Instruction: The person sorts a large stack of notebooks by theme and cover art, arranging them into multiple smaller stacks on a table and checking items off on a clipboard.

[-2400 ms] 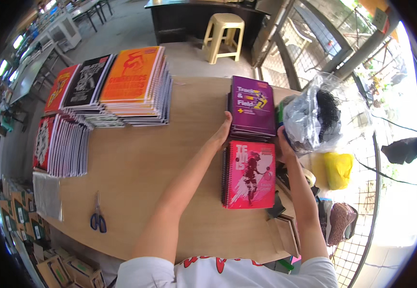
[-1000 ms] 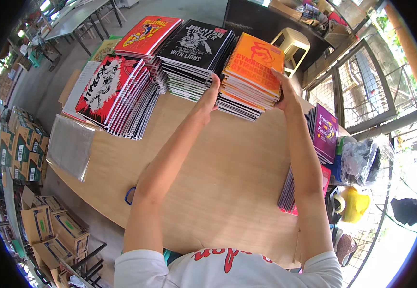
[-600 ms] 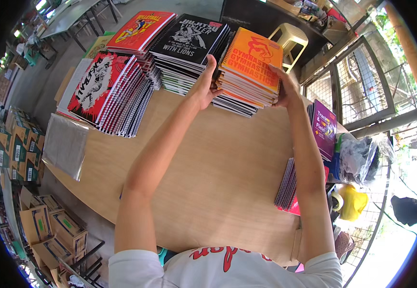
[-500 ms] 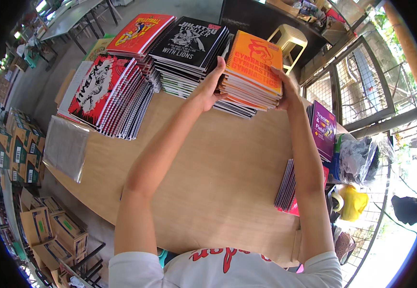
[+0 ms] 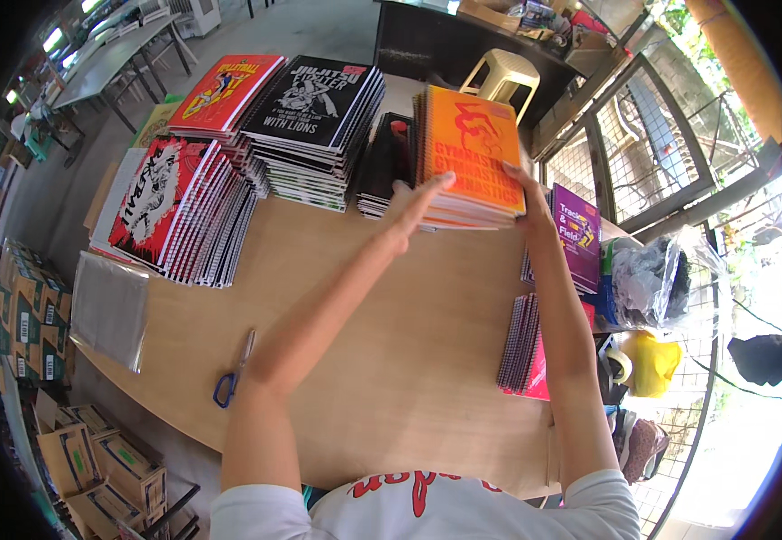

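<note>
A stack of orange spiral notebooks [image 5: 473, 135] is between my two hands at the far side of the table. My left hand [image 5: 416, 209] is at its near left corner, with the thumb along the front edge. My right hand [image 5: 529, 196] grips the near right corner, its fingers partly hidden by the stack. Just left of the orange stack lies a lower stack of black notebooks [image 5: 391, 153]. Further left is a taller stack of black-covered notebooks [image 5: 310, 103]. What lies under the orange stack is mostly hidden.
Red-and-black notebooks [image 5: 161, 202] and red-orange notebooks [image 5: 229, 90] are piled on the left. Blue-handled scissors [image 5: 233, 373] and a clear plastic sleeve [image 5: 107, 310] lie nearer me. Purple notebooks [image 5: 575, 236] and pink-red notebooks [image 5: 521, 346] sit right. A beige stool [image 5: 501, 76] stands beyond.
Both hands have shifted the orange stack rightward, away from the tall black stack, uncovering the lower black notebooks. The view has moved too, and the scissors now show beside my left forearm.
</note>
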The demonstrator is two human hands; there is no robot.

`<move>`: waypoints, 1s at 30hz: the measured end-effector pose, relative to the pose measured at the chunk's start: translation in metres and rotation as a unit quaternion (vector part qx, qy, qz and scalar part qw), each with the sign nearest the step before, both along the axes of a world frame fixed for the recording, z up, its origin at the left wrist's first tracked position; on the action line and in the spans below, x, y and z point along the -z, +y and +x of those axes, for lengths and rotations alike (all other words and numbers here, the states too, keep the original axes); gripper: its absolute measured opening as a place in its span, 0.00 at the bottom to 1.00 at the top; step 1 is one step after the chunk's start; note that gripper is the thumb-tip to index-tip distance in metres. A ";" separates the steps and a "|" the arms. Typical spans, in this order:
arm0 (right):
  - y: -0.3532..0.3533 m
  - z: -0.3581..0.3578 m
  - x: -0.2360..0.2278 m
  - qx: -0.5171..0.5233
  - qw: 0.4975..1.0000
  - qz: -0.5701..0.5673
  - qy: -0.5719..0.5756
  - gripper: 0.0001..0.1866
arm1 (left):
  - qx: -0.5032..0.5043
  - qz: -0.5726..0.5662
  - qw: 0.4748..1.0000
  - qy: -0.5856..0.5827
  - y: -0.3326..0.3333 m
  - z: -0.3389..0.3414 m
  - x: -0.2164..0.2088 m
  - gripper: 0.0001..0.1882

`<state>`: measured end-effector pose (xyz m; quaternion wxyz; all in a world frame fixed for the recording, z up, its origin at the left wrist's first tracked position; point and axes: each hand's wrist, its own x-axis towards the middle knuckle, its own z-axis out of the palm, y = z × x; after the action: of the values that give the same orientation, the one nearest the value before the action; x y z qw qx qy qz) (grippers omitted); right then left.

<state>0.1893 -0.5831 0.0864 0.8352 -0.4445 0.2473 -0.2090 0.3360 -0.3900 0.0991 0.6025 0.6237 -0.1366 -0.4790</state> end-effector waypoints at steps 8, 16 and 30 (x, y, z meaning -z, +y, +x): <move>0.003 -0.092 0.001 0.082 0.996 0.003 0.018 0.29 | 0.027 -0.064 0.996 -0.055 -0.032 -0.070 0.040 0.55; 0.007 -0.076 0.056 0.085 0.992 0.075 0.053 0.27 | -0.006 -0.098 0.992 0.074 -0.032 -0.066 0.094 0.48; -0.001 -0.090 0.052 0.160 0.910 -0.112 0.366 0.25 | 0.011 -0.104 0.993 0.064 -0.048 -0.094 0.120 0.37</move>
<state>0.0988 -0.5838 0.0339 0.5865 -0.5346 0.5785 -0.1886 0.2419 -0.4380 -0.0210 0.6659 0.5245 -0.1541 -0.5077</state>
